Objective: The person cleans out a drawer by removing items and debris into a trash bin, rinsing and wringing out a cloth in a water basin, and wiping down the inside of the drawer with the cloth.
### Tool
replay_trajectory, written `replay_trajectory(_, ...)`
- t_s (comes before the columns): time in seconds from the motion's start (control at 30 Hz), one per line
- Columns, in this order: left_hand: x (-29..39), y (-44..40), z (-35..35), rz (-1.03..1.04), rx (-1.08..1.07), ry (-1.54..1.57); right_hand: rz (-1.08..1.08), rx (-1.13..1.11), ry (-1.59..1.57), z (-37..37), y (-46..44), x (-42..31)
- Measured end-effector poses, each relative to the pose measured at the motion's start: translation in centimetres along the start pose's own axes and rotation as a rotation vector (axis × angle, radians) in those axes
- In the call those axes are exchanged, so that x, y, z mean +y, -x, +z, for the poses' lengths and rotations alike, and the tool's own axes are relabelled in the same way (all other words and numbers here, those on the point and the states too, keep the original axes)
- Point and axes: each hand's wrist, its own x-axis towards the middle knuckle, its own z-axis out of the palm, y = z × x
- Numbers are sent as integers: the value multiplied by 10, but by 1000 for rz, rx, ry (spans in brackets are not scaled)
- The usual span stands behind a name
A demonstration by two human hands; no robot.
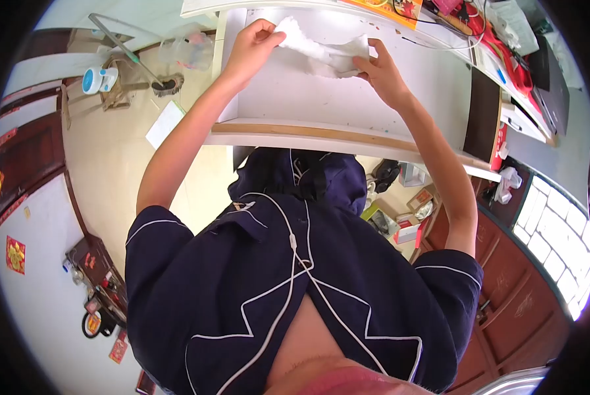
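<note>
A crumpled white tissue (331,56) is stretched between my two hands over an open white drawer (268,99). My left hand (252,52) pinches its left end between thumb and fingers. At the tissue's other end, my right hand (380,71) grips the edge with thumb and fingertips. Small dark specks of debris lie on the drawer's bottom. The drawer's front edge is a strip of bare wood (328,133), close to my body.
Cables, a red item and a dark laptop (550,85) crowd the desktop at upper right. A broom (166,84) and a blue-and-white fan (99,80) stand to the left. Boxes (410,217) sit on the floor at lower right. Earphone cords hang down my chest.
</note>
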Motion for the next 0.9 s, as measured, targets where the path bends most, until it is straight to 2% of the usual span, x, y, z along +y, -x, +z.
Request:
replay_trajectory(0.07, -4, 6, 6, -143, 37, 419, -30, -45, -49, -14, 0, 4)
replay_trajectory(0.2, -13, 10, 11, -270, 60, 515, 23, -152, 130, -36, 0, 1)
replay_trajectory(0.27, -12, 11, 17, -494, -94, 416, 67, -176, 115, -36, 0, 21)
replay_trajectory(0.3, -11, 12, 27, -506, -84, 423, 78, -180, 144, -35, -3, 27)
replay_trajectory(0.33, -11, 12, 41, -582, -63, 189, 87, -192, 144, -37, -6, 33)
replay_trajectory(0.37, -10, 13, 50, -655, -45, -48, -19, -190, 371, -38, -7, 34)
replay_trajectory(0.4, -16, 16, 55, -669, -42, -43, -126, -187, 594, -38, -5, 36)
replay_trajectory(0.43, -25, 17, 60, -392, -103, -413, -259, -182, 657, -42, -2, 35)
replay_trajectory(0.47, -23, 14, 63, -91, -161, -772, -261, -183, 657, -44, -1, 32)
replay_trajectory(0.5, -21, 14, 65, -91, -162, -773, -417, -99, 824, -45, 2, 30)
replay_trajectory(0.53, -20, 17, 68, 196, -123, -871, -570, -10, 990, -46, 6, 29)
replay_trajectory(0.57, -18, 18, 72, 488, -82, -957, -566, -8, 991, -47, 10, 29)
replay_trajectory(0.6, -19, 16, 74, 489, -85, -955, -641, -95, 1089, -48, 12, 29)
replay_trajectory(0.63, -21, 15, 74, 630, -204, -1020, -717, -185, 1183, -48, 14, 30)
replay_trajectory(0.67, -26, 16, 74, 772, -328, -1079, -712, -181, 1179, -49, 15, 36)
replay_trajectory(0.7, -30, 16, 75, 773, -335, -1079, -748, -238, 1231, -50, 14, 45)
replay_trajectory(0.77, -34, 14, 74, 758, -525, -1118, -833, -313, 1320, -56, 8, 54)
replay_trajectory(0.9, -20, 14, 59, 874, -460, -1074, -908, -286, 1189, -69, 4, 49)
